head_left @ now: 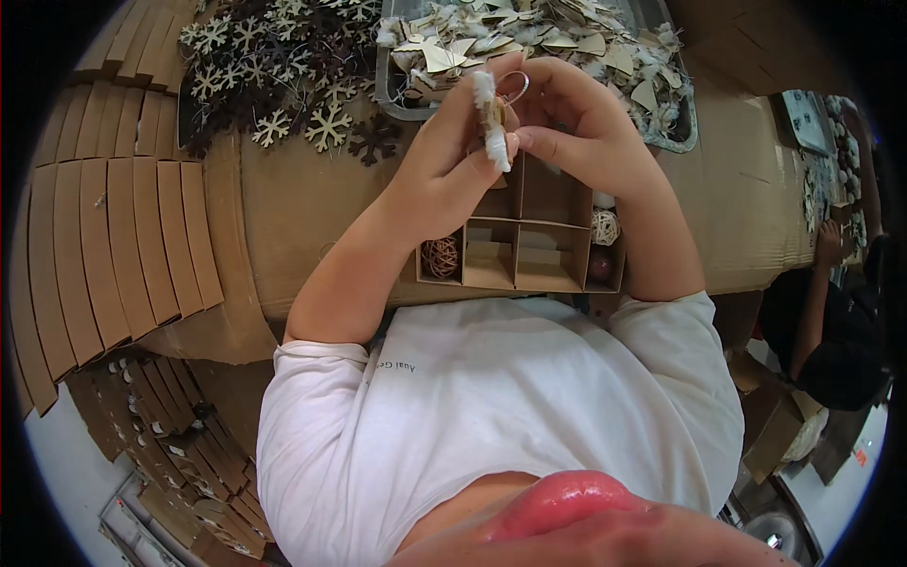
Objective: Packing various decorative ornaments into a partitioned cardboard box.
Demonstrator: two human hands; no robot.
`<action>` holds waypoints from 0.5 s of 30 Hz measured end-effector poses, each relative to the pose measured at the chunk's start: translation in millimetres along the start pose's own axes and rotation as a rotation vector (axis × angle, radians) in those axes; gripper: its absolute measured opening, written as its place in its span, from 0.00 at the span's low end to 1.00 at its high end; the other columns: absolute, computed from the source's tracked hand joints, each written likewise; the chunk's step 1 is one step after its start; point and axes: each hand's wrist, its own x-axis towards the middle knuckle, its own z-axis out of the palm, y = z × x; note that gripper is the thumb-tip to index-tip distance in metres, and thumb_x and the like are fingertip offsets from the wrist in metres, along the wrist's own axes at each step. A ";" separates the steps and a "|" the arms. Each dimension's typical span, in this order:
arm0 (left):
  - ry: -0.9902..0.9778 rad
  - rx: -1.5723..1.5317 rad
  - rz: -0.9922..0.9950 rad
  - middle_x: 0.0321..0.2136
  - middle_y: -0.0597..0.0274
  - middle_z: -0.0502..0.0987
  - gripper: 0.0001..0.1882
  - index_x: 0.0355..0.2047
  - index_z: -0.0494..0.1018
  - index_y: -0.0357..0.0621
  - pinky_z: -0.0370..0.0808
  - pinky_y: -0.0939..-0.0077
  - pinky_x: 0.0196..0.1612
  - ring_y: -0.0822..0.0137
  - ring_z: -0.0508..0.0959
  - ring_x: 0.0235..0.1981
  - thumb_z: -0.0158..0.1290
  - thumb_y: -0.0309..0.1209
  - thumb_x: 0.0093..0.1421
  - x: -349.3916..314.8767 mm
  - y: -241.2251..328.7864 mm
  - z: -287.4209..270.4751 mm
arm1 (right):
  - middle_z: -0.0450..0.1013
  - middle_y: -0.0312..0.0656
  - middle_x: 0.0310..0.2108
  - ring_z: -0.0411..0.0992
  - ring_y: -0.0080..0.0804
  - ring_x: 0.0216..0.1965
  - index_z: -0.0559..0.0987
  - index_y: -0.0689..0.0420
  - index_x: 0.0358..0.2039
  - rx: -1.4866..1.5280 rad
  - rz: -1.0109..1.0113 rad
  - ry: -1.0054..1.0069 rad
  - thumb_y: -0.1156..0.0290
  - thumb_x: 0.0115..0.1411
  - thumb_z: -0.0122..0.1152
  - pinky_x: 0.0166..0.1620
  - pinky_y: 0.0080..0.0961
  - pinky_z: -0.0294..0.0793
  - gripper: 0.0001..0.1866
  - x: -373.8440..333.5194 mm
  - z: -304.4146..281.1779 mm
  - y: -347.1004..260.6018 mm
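Note:
Both hands are raised over a divided cardboard box (pixel 472 281), closed around one small ornament (pixel 495 142) with white fluffy trim. My left hand (pixel 442 175) grips it from the left, and the trim shows edge-on. From the other side, my right hand (pixel 595 142) pinches at it with thumb and fingers. A thin silvery string loop (pixel 518 85) rises from its top, beside the right fingers. Below the hands, the box holds a brown woven ball (pixel 439 256) at left, and a white woven ball (pixel 605 227) and a dark red ball (pixel 600 265) at right. My hands and forearms hide part of the box.
Behind my hands stands a grey tray (pixel 688 132) heaped with wooden and white fluffy ornaments. Wooden snowflakes (pixel 326 126) pile up to its left. Rows of cardboard boxes (pixel 113 255) line the left side. Another person (pixel 822 321) works at the far right.

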 end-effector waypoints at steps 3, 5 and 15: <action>0.000 0.142 0.031 0.34 0.64 0.69 0.28 0.62 0.53 0.39 0.68 0.80 0.38 0.74 0.68 0.32 0.45 0.29 0.63 -2.0 -2.0 -1.2 | 0.71 0.33 0.29 0.69 0.16 0.29 0.74 0.63 0.42 0.003 0.025 0.002 0.77 0.53 0.64 0.32 0.15 0.69 0.15 -0.6 -1.2 3.5; -0.001 0.235 0.038 0.29 0.62 0.71 0.29 0.62 0.55 0.43 0.70 0.75 0.37 0.71 0.71 0.30 0.48 0.28 0.61 1.6 1.6 0.5 | 0.72 0.35 0.31 0.71 0.17 0.31 0.75 0.63 0.40 0.073 -0.021 0.020 0.78 0.53 0.63 0.33 0.16 0.71 0.14 -1.6 -2.0 2.6; -0.028 0.404 0.193 0.35 0.55 0.73 0.27 0.62 0.55 0.43 0.72 0.74 0.39 0.65 0.73 0.34 0.45 0.28 0.63 2.0 -10.1 -1.5 | 0.72 0.38 0.32 0.73 0.26 0.31 0.78 0.62 0.30 -0.406 -0.255 -0.043 0.81 0.48 0.64 0.33 0.21 0.72 0.07 5.2 -14.1 -3.7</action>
